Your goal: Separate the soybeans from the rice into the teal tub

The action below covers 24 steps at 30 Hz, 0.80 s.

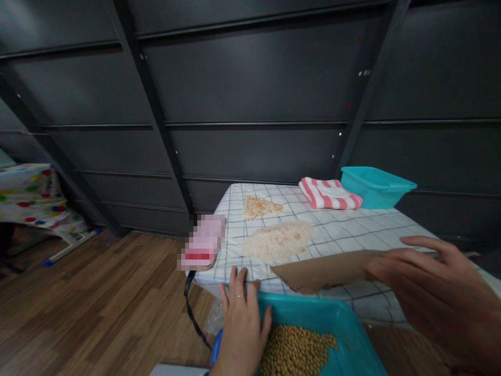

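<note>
My left hand is at the near left rim of a teal plastic basin, its thumb over the inner side and its fingers laid across the rim toward the table edge. Yellowish-green beans lie in the basin. A flat brown piece of cardboard is gripped in my right hand, which is blurred; its long edge slants over the front of the table. Beyond the cardboard, a heap of rice with a few yellow pieces in it is spread on the cloth. Farther back sits a smaller patch of yellow grains mixed with white ones.
A checked white cloth covers the table. At its back right stand a folded pink-and-white striped towel and a second teal basin. A blurred-out pink object with a black strap is at the left edge. Dark panelled wall rises behind.
</note>
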Available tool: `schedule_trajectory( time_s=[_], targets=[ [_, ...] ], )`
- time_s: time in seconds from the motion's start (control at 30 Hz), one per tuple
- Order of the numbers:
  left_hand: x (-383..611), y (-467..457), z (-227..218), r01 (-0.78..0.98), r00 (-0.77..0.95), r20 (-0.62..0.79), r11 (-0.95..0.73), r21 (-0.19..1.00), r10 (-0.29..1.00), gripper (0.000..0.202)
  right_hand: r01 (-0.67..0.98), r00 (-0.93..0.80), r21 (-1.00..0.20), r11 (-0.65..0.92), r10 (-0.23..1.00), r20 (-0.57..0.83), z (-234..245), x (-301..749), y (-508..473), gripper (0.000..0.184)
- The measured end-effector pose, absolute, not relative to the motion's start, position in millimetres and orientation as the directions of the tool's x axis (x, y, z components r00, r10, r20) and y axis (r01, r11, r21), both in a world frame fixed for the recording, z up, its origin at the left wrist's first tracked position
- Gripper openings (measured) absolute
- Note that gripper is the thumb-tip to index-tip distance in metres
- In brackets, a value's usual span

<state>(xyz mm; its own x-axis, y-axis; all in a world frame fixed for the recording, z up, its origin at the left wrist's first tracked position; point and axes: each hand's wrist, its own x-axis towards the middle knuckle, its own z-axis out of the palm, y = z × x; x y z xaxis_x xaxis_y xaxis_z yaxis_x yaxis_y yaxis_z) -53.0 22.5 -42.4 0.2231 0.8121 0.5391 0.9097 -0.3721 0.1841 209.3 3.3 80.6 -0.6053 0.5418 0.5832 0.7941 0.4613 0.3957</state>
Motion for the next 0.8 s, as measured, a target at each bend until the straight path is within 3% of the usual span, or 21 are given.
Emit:
schedule_trajectory(
  time_s=[0.17,0.8],
  targets=[
    [-52.8,20.3,-39.2,0.905,0.232,0.543,-0.384,0.184,0.807,0.026,0.785,-0.603,0.307,0.538,0.549,0.579,91.5,196.8,9.9,0.034],
    [-52.4,21.6,-39.1,0.899,0.223,0.522,-0.381,0.216,0.823,0.027,0.745,-0.655,0.383,0.546,0.491,0.575,87.8,206.5,3.2,0.036]
  ],
)
